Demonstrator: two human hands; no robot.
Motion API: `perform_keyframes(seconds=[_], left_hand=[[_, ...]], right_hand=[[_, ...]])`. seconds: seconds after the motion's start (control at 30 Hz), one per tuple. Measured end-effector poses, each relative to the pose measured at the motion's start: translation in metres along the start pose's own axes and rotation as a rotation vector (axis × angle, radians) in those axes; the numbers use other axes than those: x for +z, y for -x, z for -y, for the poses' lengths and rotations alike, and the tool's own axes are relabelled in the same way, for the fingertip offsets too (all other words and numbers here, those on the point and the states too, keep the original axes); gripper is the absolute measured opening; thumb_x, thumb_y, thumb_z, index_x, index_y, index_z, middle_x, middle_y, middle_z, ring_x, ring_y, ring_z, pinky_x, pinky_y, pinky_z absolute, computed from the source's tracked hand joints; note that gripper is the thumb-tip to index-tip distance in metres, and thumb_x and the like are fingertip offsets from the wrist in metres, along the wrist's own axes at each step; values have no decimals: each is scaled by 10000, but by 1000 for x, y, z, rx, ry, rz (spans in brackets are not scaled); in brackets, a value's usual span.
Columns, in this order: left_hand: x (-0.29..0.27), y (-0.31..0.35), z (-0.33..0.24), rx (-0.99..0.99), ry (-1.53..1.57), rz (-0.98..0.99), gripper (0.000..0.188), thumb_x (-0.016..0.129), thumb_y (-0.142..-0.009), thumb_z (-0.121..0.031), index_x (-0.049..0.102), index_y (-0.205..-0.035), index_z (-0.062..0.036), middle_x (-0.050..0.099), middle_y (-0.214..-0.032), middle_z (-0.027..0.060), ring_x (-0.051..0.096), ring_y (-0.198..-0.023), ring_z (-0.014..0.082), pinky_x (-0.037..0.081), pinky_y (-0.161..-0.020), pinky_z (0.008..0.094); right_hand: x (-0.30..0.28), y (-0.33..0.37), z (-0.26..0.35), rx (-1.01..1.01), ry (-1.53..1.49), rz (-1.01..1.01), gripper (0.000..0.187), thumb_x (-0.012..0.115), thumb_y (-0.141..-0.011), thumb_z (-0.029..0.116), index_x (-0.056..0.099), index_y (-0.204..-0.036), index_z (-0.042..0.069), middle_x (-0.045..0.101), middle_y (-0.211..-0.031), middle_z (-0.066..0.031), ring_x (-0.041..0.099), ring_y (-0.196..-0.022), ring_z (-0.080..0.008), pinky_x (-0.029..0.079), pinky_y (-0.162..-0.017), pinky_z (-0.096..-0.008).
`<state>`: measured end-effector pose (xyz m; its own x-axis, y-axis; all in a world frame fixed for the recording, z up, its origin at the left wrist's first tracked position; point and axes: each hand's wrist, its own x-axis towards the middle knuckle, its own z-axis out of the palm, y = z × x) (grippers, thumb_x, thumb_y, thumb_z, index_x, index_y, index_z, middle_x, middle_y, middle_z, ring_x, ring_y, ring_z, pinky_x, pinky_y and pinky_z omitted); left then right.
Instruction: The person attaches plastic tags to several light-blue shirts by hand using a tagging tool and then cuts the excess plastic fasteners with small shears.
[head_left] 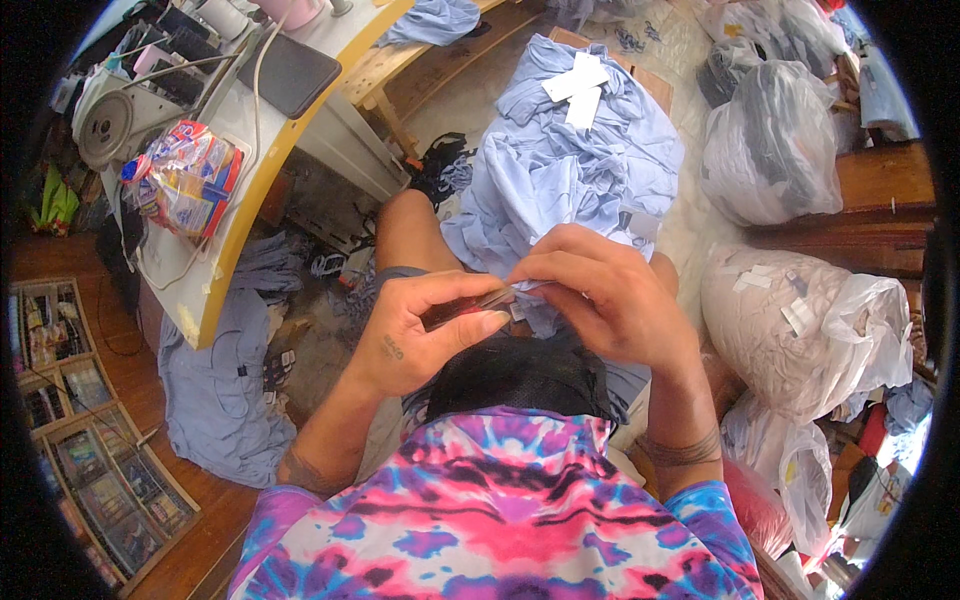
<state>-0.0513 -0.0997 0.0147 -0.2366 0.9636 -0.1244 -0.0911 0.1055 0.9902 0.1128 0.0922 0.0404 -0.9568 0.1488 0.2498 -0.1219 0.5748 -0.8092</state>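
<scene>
My left hand (pixel 425 330) is closed in front of my lap, thumb and forefinger pressed round a small thin thing (pixel 492 299) with a dark, metallic look and a reddish part. Most of it lies hidden inside the palm. My right hand (pixel 612 300) meets it at the fingertips, pinched closed; what these fingers hold is too small and covered to name. Beyond both hands, a big heap of light blue cloth (pixel 560 160) spreads between and past my knees. White tags (pixel 580 88) lie on top of the heap.
At the left stands a sewing table (pixel 225 270) with a yellow edge, a machine and a colourful plastic package (pixel 188 180). Blue garments (pixel 215 385) lie below it, near a divided wooden case (pixel 100 440). Stuffed clear plastic bags (pixel 770 150) line the right side.
</scene>
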Motion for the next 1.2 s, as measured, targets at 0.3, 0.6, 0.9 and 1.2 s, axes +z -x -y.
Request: perform_keyframes(seconds=[0.3,0.6,0.9,1.2], left_hand=[[4,4,1,78,-131,-67,280,741,-932,-47,705,-1186,66,714,-987,72,639,-866,93,502,-768,236],[5,6,9,92,-191,-141,265,755,-923,-74,717,-1142,70,702,-887,89,626,-806,115,486,-721,263],[10,8,17,-31,-21,-282,236,751,-919,-107,718,-1109,30,667,-865,16,582,-765,70,455,-679,227],[25,-31,42,7,75,-270,194,793,-912,-138,707,-1039,-19,658,-841,-32,542,-652,21,417,-566,194]], right_hand=[[0,-4,-5,2,-35,58,228,654,-883,4,669,-1110,16,628,-981,-148,638,-924,-366,518,-793,-415],[7,-5,-10,2,-53,33,227,670,-882,7,679,-1108,12,641,-979,-150,646,-922,-359,523,-788,-409],[32,7,-11,259,-167,-193,241,725,-901,64,656,-1123,-1,693,-1007,-154,698,-917,-335,546,-796,-387],[31,21,-20,261,-48,-181,205,715,-919,108,654,-1096,25,669,-988,-174,661,-947,-372,531,-838,-422]])
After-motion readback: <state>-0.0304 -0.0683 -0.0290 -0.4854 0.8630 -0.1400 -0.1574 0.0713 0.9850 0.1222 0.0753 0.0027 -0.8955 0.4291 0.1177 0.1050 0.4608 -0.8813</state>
